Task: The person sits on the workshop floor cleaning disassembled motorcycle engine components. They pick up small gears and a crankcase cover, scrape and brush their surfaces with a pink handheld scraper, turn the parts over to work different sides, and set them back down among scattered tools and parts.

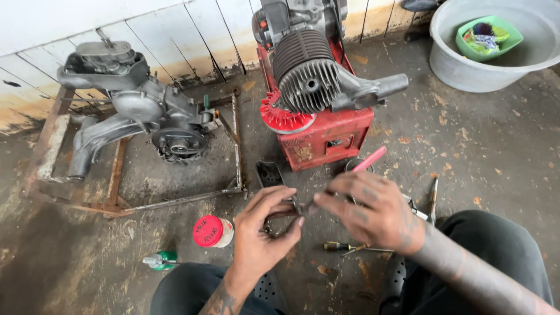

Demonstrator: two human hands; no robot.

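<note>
Round red-lidded jar [213,231] on the floor (handwritten lid), green spray can [160,260] beside it.

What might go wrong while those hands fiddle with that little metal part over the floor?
The small metal part, pinched between the left hand and the right hand, might slip and get lost on the gritty floor. The pink-handled tool in the right hand could jab the left fingers. The screwdriver lies near the knees, easy to kneel on.

The stained concrete floor [478,146] carries a rusty metal frame [175,201], a red box [326,137], a grey basin [496,52] — plus smaller bits: a red-lidded jar [213,231], a green can [161,260], a screwdriver [350,247].
</note>
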